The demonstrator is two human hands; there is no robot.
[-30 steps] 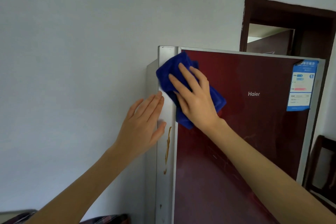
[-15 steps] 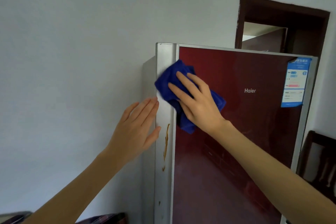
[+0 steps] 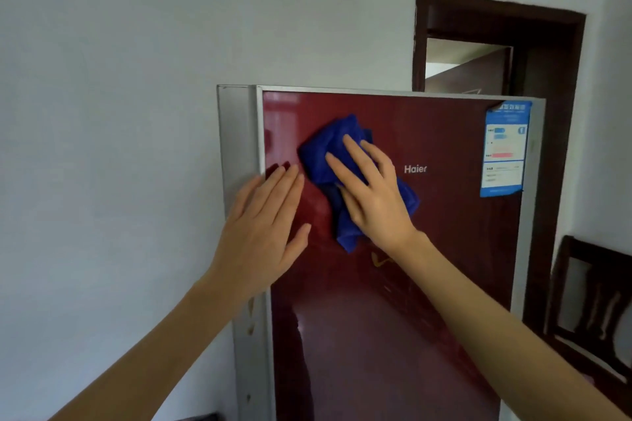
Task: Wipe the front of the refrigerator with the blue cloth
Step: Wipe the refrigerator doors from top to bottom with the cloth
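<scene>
The blue cloth [image 3: 328,161] lies bunched against the upper part of the dark red refrigerator [image 3: 427,284] door, a little left of the white brand lettering [image 3: 415,169]. My right hand [image 3: 371,196] presses flat on top of it, fingers [image 3: 355,154] spread and extended, pinning the cloth to the glossy front rather than curling around it. Folds of cloth stick out above my fingertips and below my wrist.

My left hand [image 3: 263,232] rests open just beside the cloth, palm against the door near its left edge, fingers straight and together, grasping nothing. Its heel overlaps the silver strip [image 3: 239,133] that runs down the refrigerator's left side (there are a few brownish drips lower on that strip).

At the door's upper right corner a blue and white label [image 3: 504,150] is stuck, well apart from the cloth. The red surface is shiny and shows dim reflections.

Behind the refrigerator is a pale wall [image 3: 119,113], and to the right a dark brown door frame [image 3: 547,44] with a door partly open inside it. At the lower right edge stands a dark wooden chair [image 3: 588,311].
</scene>
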